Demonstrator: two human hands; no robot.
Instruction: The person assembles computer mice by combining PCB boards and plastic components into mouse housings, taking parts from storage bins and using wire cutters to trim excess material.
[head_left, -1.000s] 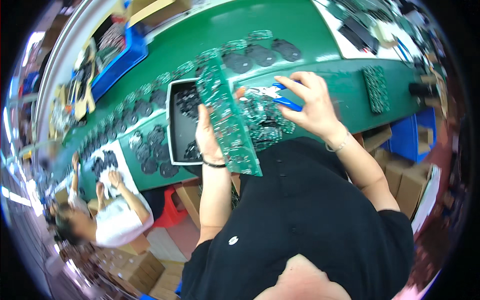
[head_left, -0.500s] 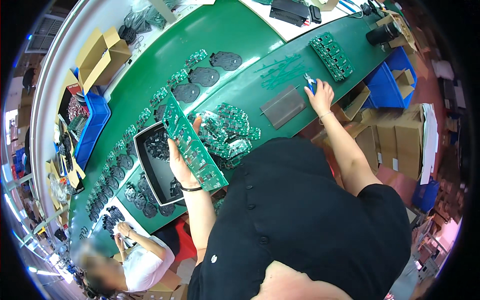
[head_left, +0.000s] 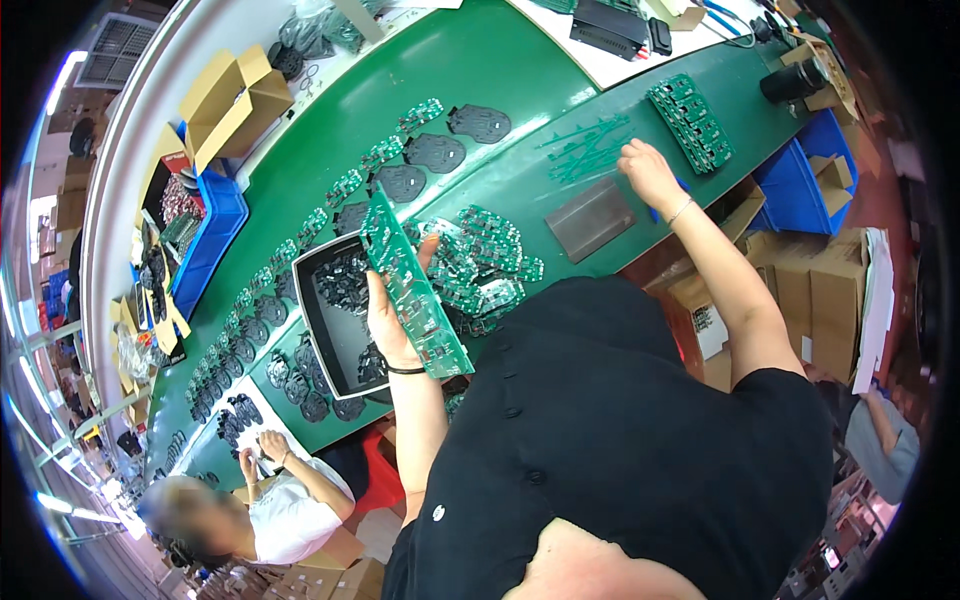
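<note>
My left hand [head_left: 390,325] grips a long green circuit board panel [head_left: 415,285], tilted over a black tray [head_left: 304,300] of small black parts. Beside the panel lies a heap of separated green circuit boards [head_left: 495,245]. My right hand [head_left: 648,172] is over the table, its fingers curled together near thin green board strips [head_left: 590,145]. Blue handles [head_left: 683,186] peek out beside its wrist; whether the hand holds them is hidden. A flat grey metal block [head_left: 590,218] lies just left of this wrist.
A stack of green panels [head_left: 692,122] lies at the far right. Black shells [head_left: 434,153] and small boards [head_left: 382,152] run in rows along the green table. Blue bins [head_left: 212,240], [head_left: 812,175] flank it. At lower left, a co-worker's hands [head_left: 272,447] handle black parts.
My right hand has drawn its fingers in; the blue-handled cutters that stuck out ahead of them now show only beside the wrist. My left hand still holds the panel. The whole view has shifted.
</note>
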